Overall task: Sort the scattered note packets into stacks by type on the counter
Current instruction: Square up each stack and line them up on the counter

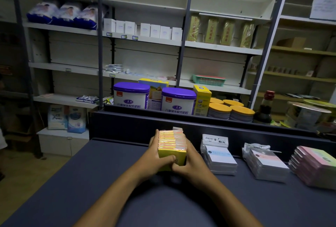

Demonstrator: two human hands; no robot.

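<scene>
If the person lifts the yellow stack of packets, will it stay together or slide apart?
The yellow stack likely slides apart: its packets look separate and glossy. Both hands, left hand and right hand, squeezing its sides probably steady it.

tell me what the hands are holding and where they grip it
Both hands hold the stack of yellow note packets. The left hand clasps its left side, the right hand its right side, and both thumbs press on its near end.
</scene>
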